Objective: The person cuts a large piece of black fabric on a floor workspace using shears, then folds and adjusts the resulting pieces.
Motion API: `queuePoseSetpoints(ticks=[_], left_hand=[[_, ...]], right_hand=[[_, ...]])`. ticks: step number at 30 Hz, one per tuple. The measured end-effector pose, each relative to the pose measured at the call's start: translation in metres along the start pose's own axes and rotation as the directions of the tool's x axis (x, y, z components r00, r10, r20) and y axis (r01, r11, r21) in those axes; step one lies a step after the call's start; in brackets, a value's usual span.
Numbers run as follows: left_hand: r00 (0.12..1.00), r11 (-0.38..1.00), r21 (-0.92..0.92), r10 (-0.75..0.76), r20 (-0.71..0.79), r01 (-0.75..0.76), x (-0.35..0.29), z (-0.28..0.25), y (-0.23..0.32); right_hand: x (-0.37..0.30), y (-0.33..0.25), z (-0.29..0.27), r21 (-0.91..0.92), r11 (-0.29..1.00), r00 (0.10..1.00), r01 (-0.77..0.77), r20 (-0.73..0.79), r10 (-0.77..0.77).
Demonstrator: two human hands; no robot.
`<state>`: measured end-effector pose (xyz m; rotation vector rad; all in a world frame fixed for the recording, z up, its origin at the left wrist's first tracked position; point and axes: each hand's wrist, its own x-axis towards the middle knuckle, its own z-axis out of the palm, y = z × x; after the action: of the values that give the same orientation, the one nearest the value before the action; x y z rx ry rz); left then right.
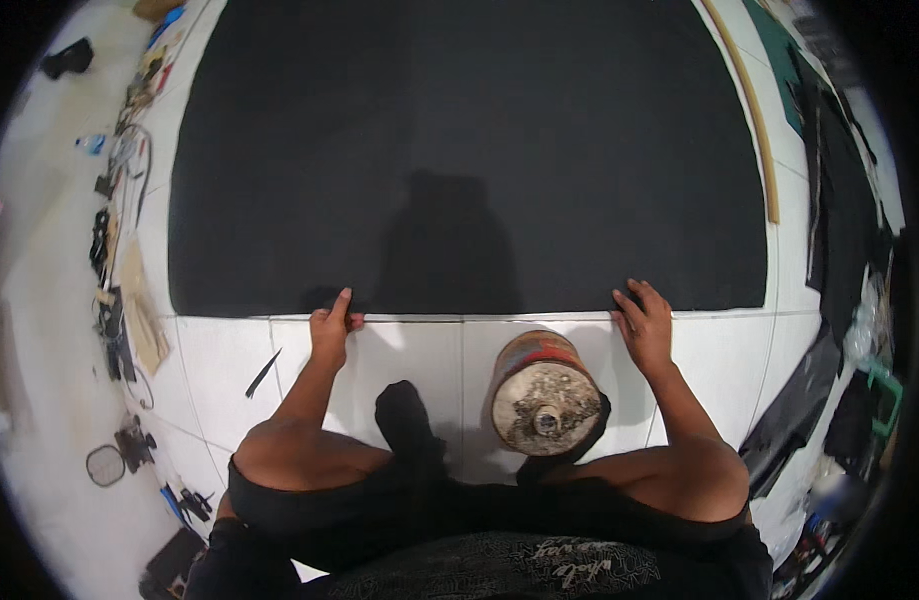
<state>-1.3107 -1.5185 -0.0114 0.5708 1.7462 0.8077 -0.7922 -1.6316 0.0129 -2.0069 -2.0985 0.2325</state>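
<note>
A large black sheet [460, 120], looking like fabric, lies flat on the white floor in front of me. My left hand [332, 328] closes on its near edge left of the middle, one finger stretched over the top and the others curled at the rim. Farther right along that edge, my right hand [643, 322] also grips the sheet, fingertips on the black surface. Between my forearms stands a round metal can [546, 408] with a stained, crusted lid, near my right foot. Each hand's underside is hidden.
A long tan strip [755, 110] runs beside the sheet's right edge. Dark fabric pieces [840, 190] lie farther right. At left are tan scraps [140, 310], cables, tools and a small bottle [91, 144]. A thin black scrap [264, 373] rests near my left forearm.
</note>
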Motion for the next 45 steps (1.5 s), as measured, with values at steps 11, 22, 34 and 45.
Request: queuePoseSetpoints(ticks=[11,22,34,45], left_hand=[[0.809,0.962,-0.167,0.081,-0.583,-0.216,0.108,-0.164,0.005],[0.554,0.959,0.266,0.274,-0.786,-0.098,0.102,-0.175,-0.002],[0.403,-0.074,0.544,0.591,0.699,-0.836,-0.003,-0.011,0.025],[0.519,-0.073,0.640,0.518,0.679,-0.764,-0.014,0.005,0.035]], right_hand=[[-0.002,-0.002,0.002,-0.003,1.000,0.997,-0.026,0.067,0.026],[0.005,-0.007,0.009,0.043,0.999,0.995,0.014,0.100,-0.018],[0.015,-0.013,-0.020,0.052,0.999,0.990,0.003,0.142,-0.010],[0.008,-0.125,-0.107,0.513,0.662,0.590,0.547,0.324,-0.739]])
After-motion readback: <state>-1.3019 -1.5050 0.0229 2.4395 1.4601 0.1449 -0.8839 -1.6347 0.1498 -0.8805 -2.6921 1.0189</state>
